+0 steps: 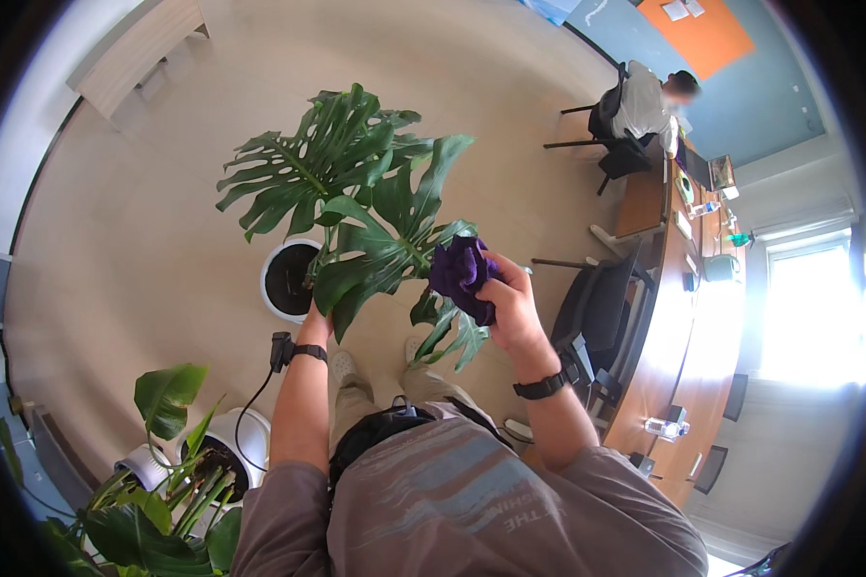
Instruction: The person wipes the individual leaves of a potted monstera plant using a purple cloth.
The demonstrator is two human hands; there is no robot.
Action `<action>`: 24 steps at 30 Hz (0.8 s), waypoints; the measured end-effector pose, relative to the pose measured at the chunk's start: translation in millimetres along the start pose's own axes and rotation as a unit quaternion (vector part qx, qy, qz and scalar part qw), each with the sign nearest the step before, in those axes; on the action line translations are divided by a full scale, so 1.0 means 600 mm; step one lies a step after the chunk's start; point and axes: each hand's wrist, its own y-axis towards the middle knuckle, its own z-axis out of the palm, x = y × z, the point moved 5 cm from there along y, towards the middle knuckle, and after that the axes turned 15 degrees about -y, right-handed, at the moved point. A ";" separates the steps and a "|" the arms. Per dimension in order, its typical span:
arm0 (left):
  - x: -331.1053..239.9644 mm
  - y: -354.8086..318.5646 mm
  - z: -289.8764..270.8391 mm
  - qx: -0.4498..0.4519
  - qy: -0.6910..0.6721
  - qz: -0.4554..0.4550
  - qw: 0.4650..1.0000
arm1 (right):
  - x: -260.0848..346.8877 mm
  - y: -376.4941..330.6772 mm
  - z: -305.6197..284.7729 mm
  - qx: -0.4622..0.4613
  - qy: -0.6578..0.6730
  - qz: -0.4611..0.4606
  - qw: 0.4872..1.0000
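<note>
A crumpled purple cloth (463,276) is bunched in my right hand (512,300), its fingers wrapped round it. The cloth is up against the right part of a large split monstera leaf (369,252). My left hand (319,322) reaches in below that leaf, which covers most of its fingers, so what they do there is hidden. More broad split leaves (322,159) of the same plant spread out farther away. Dark soil shows in its round white pot (269,294), which stands on the floor just beyond my left hand.
Another leafy plant (168,399) grows in white pots (250,433) at the lower left. Along the right runs a long wooden table (678,385) with bottles and a laptop; a black chair (597,308) stands beside it. Farther back, a person (645,106) sits at the table.
</note>
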 end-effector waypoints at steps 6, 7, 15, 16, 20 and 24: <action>0.008 0.008 0.048 0.072 -0.007 -0.104 0.992 | 0.009 0.033 -0.014 -0.003 -0.018 -0.006 1.000; 0.010 0.009 0.052 0.088 -0.011 -0.125 0.988 | 0.011 0.038 -0.017 -0.006 -0.023 -0.004 1.000; -0.034 -0.054 0.132 0.145 0.004 -0.240 0.960 | -0.005 0.077 -0.022 -0.027 -0.035 -0.007 0.999; -0.037 -0.063 0.144 0.135 0.013 -0.245 0.960 | -0.003 0.080 -0.018 -0.032 -0.045 -0.006 0.998; -0.006 -0.068 0.136 0.233 -0.229 -0.286 0.901 | 0.007 0.089 0.017 -0.016 -0.138 -0.020 0.990; 0.004 -0.100 0.233 0.233 -0.228 -0.254 0.911 | -0.027 0.106 0.050 -0.044 -0.242 -0.105 0.964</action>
